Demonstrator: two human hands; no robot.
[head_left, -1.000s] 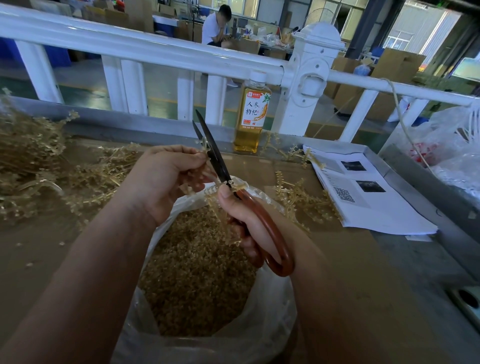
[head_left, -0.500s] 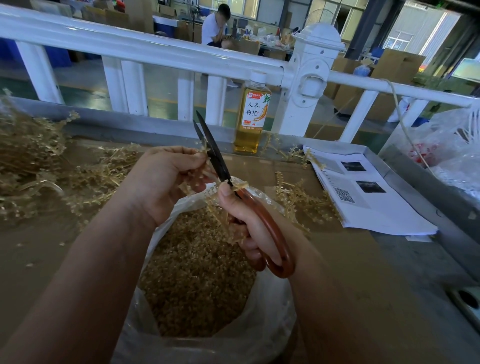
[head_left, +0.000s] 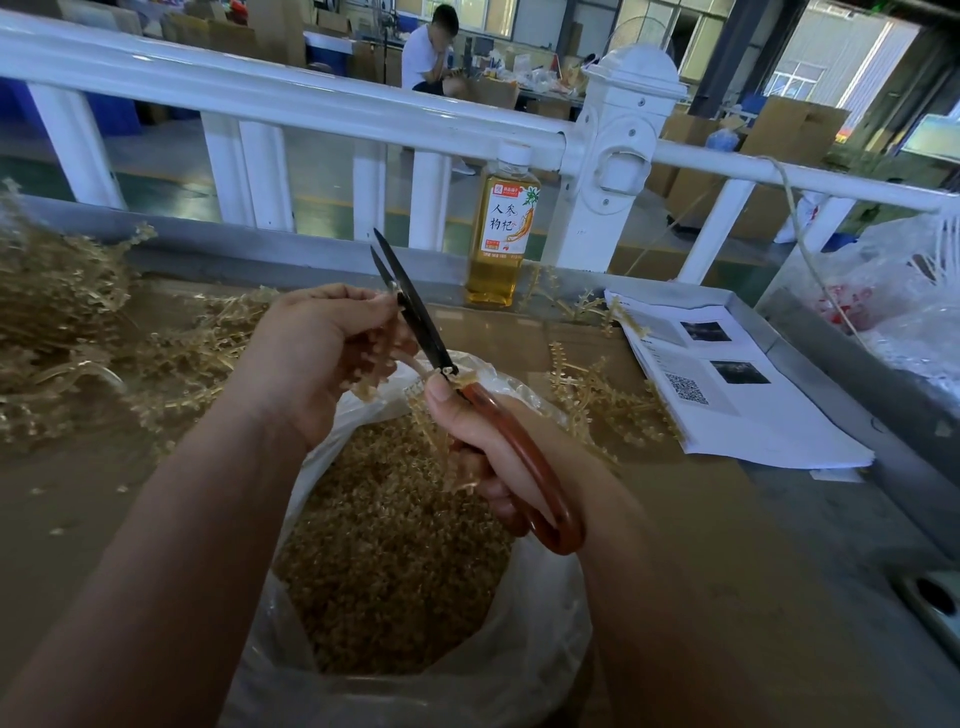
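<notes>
- Pale straw-coloured plastic, slightly translucent: the sprig is a thin stem set with small stubby side pieces, and is judged flexible. It is pinched in the curled fingers of the left hand, just above the far rim of the bag.
- Scissors: dark, narrow, pointed blades and a glossy red-brown loop handle. They are grasped by the right hand, with the fingers wrapped through the loop and the thumb laid near the pivot. The blades stand narrowly apart, tips pointing up and away from the bag.
- Step judged: side pieces are being snipped off the stem so that they drop into the bag.
- For a clean cut, the stem should be fed deep toward the pivot, where thin blades bite hardest.
- Each snip should be kept over the bag mouth so that pieces are not flung onto the table.
- Left fingertips should be held behind the cutting line, as they lie very close to the blades.
- Bag: thin, crinkled clear film with a slumped open mouth, well filled with granular clippings of the same colour.
- Left of the bag: a tangled heap of uncut stems.
- Right of the bag: loose stems, and beyond them printed sheets.
- Behind the bag: a bottle of amber liquid, upright by the white railing.
</notes>
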